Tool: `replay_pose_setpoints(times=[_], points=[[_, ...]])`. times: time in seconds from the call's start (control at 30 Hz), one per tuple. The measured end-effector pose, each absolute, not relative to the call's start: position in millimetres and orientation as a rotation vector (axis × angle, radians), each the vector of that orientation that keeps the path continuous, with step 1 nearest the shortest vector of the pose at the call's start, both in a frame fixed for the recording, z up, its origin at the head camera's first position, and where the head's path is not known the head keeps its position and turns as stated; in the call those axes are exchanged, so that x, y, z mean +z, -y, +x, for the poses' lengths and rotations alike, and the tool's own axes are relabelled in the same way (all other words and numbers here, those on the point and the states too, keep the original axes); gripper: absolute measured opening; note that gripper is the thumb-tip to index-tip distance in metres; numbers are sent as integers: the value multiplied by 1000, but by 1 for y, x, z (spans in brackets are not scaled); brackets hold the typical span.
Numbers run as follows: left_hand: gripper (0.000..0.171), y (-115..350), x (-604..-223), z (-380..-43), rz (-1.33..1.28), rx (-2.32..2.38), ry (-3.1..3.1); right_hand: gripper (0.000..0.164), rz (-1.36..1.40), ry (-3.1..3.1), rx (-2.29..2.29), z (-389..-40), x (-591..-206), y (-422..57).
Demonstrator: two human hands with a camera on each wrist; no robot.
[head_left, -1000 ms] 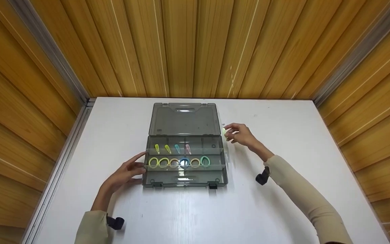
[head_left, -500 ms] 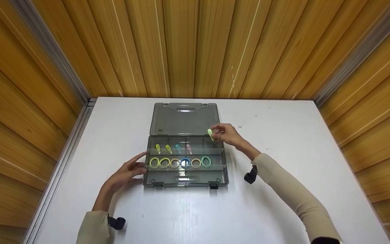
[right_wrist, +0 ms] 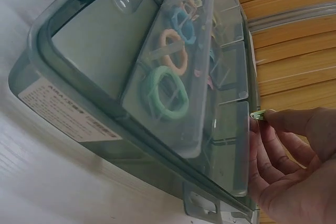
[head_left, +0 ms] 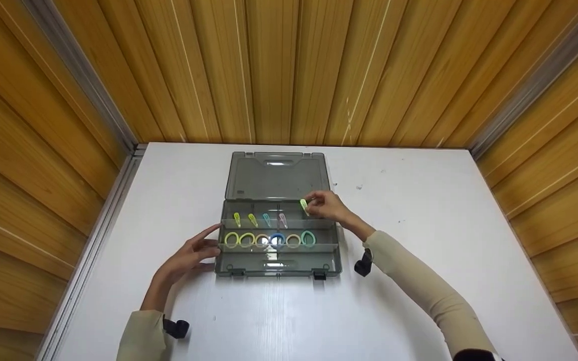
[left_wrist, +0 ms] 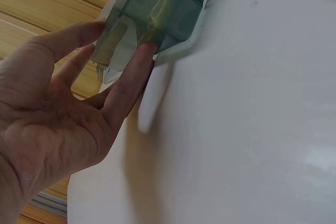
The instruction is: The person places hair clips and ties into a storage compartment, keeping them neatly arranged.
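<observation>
My right hand (head_left: 327, 204) pinches a light green hair clip (head_left: 304, 205) between thumb and fingers, over the right end of the back compartment. The right wrist view shows the clip (right_wrist: 258, 114) at the fingertips. Below lies an open grey see-through organizer box (head_left: 279, 260). A yellow clip (head_left: 237, 219), another yellow clip (head_left: 253, 219), a blue clip (head_left: 267, 219) and a pink clip (head_left: 283, 220) stand in its back row. Several hair ties (head_left: 293, 240) fill the middle row. My left hand (head_left: 183, 258) touches the box's left side with fingers spread.
The box lid (head_left: 278, 175) lies folded back behind the box. A white table (head_left: 409, 200) bears everything, with wood-look panels (head_left: 269, 75) rising at its back and sides. A paper label (right_wrist: 63, 109) is stuck on the box's side.
My right hand has carried the light green clip leftward from beside the box to over its back row, then lower. My left hand stays at the box's left side.
</observation>
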State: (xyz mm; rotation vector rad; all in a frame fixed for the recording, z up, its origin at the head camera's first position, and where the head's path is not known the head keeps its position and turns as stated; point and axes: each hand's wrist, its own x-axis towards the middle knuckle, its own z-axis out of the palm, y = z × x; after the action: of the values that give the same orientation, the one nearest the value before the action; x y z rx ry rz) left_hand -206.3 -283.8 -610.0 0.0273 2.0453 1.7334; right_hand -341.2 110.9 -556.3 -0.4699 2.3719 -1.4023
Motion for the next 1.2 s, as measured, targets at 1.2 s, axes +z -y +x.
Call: replay_pose_setpoints(times=[1.2], points=[[73,281,-608,-203,27,1733,-2055,22,-403,-2607,-1063,-338,-575,-86]])
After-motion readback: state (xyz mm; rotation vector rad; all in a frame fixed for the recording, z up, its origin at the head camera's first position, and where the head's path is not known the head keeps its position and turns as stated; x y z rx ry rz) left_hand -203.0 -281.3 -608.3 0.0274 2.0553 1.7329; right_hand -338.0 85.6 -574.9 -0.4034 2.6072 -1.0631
